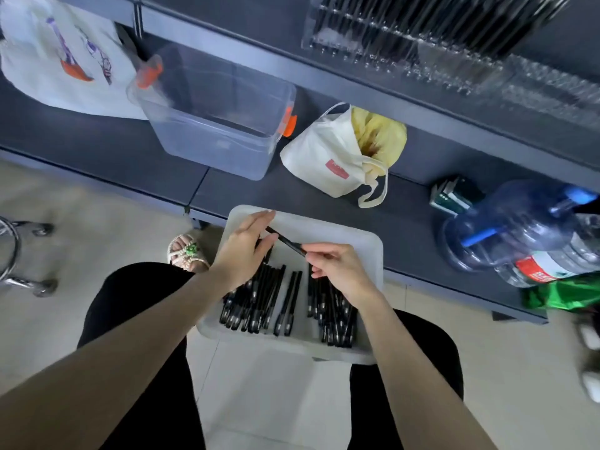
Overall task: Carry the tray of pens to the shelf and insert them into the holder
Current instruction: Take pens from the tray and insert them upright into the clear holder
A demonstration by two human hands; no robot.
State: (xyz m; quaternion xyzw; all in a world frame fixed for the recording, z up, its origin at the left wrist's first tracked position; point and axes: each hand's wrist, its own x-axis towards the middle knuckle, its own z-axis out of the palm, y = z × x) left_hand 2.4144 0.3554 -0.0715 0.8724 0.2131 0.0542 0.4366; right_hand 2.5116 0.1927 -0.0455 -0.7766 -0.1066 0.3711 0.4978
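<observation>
Head view shows the carrying is done, as I judge it: the tray (363,245) rests across the person's knees, its far edge at the lip of the lower shelf (422,177), with black pens (285,303) lying in loose rows inside. The step in hand is taking one pen (287,241) for insertion. The right hand (341,271) pinches its near end in curled fingers (319,254). The left hand (243,254) brackets the far end between thumb and forefinger, but I cannot tell whether it truly grips.

The clear holder (406,50) sits on a higher shelf, well apart from the tray, with dark pens already standing in it. The next move probably calls for one hand to let go, the pen to be lifted, turned to match the slots and guided into a free one. A clear box (214,125) and a cloth bag (328,157) stand between.
</observation>
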